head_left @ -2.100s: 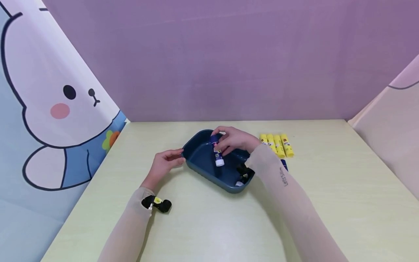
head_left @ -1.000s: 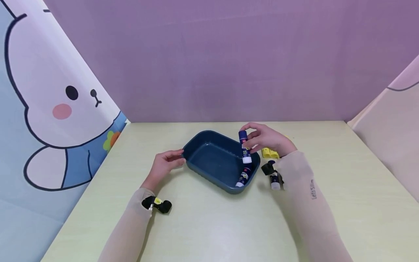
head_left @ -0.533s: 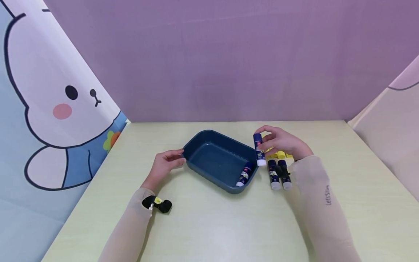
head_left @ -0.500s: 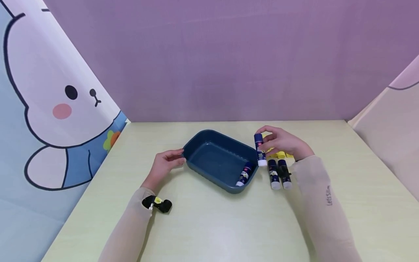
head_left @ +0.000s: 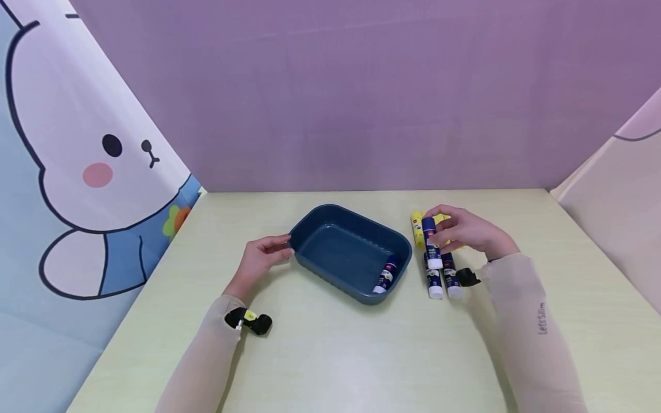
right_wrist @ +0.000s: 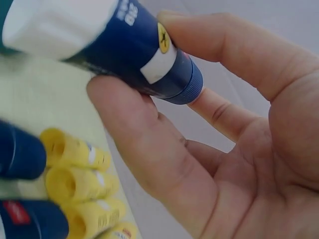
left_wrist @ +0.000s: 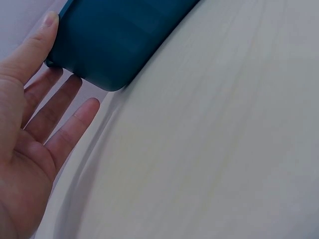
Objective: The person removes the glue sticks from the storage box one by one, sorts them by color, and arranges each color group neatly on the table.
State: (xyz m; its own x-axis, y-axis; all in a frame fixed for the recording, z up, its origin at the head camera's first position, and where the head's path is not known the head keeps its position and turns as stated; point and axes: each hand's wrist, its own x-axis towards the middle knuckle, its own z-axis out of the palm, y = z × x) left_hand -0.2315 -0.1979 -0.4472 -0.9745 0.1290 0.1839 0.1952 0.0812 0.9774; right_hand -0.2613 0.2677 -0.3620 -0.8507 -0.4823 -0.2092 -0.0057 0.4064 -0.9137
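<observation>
In the head view my right hand (head_left: 465,232) pinches a dark blue glue stick (head_left: 430,241) with a white end. It is tilted over two more dark blue glue sticks (head_left: 452,281) lying on the table and partly covers one. The right wrist view shows this held glue stick (right_wrist: 134,45) between thumb and fingers. My left hand (head_left: 258,258) rests its thumb and fingertips against the left end of a dark blue tray (head_left: 320,261); its fingers look fairly straight in the left wrist view. Another dark blue glue stick (head_left: 385,275) lies inside the tray's right end.
Yellow glue sticks (head_left: 417,228) lie in a row behind the blue ones, partly hidden by my right hand; several show in the right wrist view. The pale table (head_left: 320,355) meets a purple backdrop (head_left: 330,115) at its back edge.
My right hand has carried the held glue stick from over the tray to the right, above the blue glue sticks on the table. The left hand and tray have stayed in place.
</observation>
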